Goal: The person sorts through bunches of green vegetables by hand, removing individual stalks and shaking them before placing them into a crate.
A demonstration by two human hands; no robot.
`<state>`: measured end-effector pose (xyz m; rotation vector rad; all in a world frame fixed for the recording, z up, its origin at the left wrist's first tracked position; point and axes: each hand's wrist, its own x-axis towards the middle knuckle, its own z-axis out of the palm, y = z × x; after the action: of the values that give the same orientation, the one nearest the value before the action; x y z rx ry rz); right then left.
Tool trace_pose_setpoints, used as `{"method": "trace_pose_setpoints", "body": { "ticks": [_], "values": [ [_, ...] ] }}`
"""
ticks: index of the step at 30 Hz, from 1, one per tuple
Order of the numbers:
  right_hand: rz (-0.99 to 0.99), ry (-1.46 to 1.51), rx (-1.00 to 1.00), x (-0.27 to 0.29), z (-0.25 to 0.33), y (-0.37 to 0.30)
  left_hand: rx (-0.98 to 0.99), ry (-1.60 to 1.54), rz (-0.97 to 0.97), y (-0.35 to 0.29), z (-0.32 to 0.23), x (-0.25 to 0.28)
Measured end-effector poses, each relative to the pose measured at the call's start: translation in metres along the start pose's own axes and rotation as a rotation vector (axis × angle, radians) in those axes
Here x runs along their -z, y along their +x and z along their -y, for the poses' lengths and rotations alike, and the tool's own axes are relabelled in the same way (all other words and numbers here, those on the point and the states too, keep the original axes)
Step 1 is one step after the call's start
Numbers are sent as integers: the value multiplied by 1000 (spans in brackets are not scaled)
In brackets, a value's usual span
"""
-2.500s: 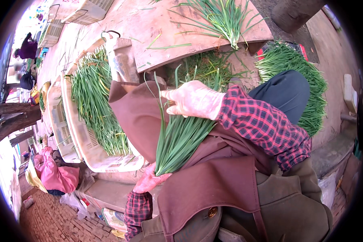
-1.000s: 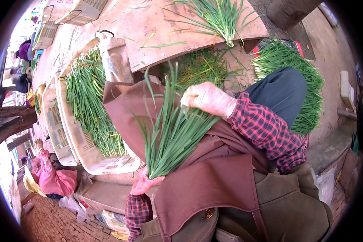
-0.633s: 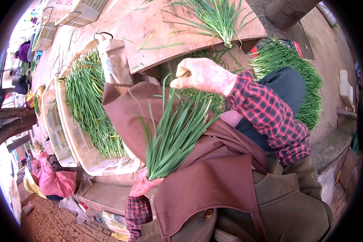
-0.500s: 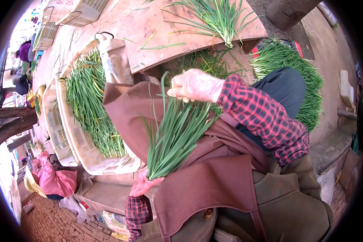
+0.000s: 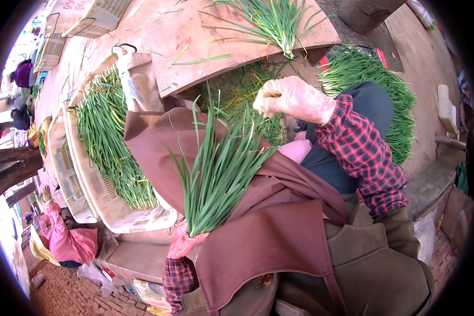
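My left hand (image 5: 186, 242), in a light glove, is closed around the base of a bunch of garlic chives (image 5: 213, 184). The long green leaves fan out over the brown apron (image 5: 268, 242) on my lap. Up and to the right of the leaf tips, my right hand (image 5: 295, 99) is held in the air with its fingers curled together. Whatever may be between those fingers is too small or hidden to make out. Checked sleeves in red and dark blue cover both forearms.
A low board table (image 5: 247, 63) ahead bears a small chive bunch (image 5: 276, 26). On the left stands a pale plastic crate (image 5: 142, 221) of chives; a large chive pile (image 5: 374, 100) lies at right. Loose leaves litter the ground under the board. A person in pink (image 5: 73, 242) sits far left.
My right hand has moved right, away from the chive leaves, with its fingers still curled. My left hand keeps its hold on the bunch. The view has shifted slightly.
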<state>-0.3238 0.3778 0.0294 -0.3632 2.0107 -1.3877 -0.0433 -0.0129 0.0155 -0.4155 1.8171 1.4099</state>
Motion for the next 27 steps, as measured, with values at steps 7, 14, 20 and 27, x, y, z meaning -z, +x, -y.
{"method": "trace_pose_setpoints", "body": {
  "ticks": [7,14,20,27],
  "values": [
    [336,-459,-14,-32,13,0,-44,-35,4,2,-6,-2],
    [405,-194,50,-71,-22,3,-9,-61,-48,-1,-12,-7],
    [-12,430,-122,-43,-19,-8,82,-169,-48,-2,6,-4],
    [178,231,-95,-42,-20,2,76,-145,-43,1,19,-1]
  ]
}}
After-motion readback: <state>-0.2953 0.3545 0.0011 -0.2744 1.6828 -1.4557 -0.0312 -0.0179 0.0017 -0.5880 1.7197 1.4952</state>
